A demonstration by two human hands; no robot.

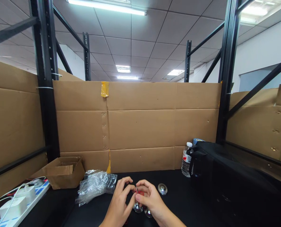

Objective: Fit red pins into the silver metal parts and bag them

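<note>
My right hand (152,198) pinches a small red piece (140,193) between thumb and fingers, with a thin shiny edge at its left side. My left hand (122,198) is beside it, its thumb and index finger closed at that edge; what they grip is too small to make out. Below my hands lie two shiny round metal pieces, one (138,208) partly behind my left thumb and the other (148,213) partly covered by my right hand. A third round metal disc (162,189) rests on the black tabletop (178,201) to the right of my fingers.
Crumpled clear plastic bags (96,186) lie left of my hands, beside an open cardboard box (64,176). A power strip (33,201) with white plugs runs along the left. At right stand a water bottle (186,160) and a large black bag (228,183). Cardboard panels (140,129) wall the back.
</note>
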